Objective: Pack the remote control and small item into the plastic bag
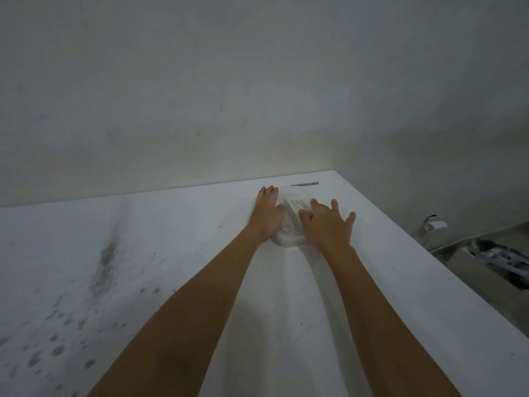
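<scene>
A white remote control with pale buttons lies near the far edge of the white table, and looks wrapped in a clear plastic bag whose rounded near end shows below it. My left hand lies flat against the remote's left side, fingers pointing to the wall. My right hand rests palm down on its right side with fingers spread. A thin grey stick-like item lies at the table's back edge beyond the hands. The small item cannot be made out for sure.
The table has dark stains on its left half and meets a plain wall at the back. Its right edge drops to the floor, where a cardboard box with dark and white contents stands, with a small white object near the wall.
</scene>
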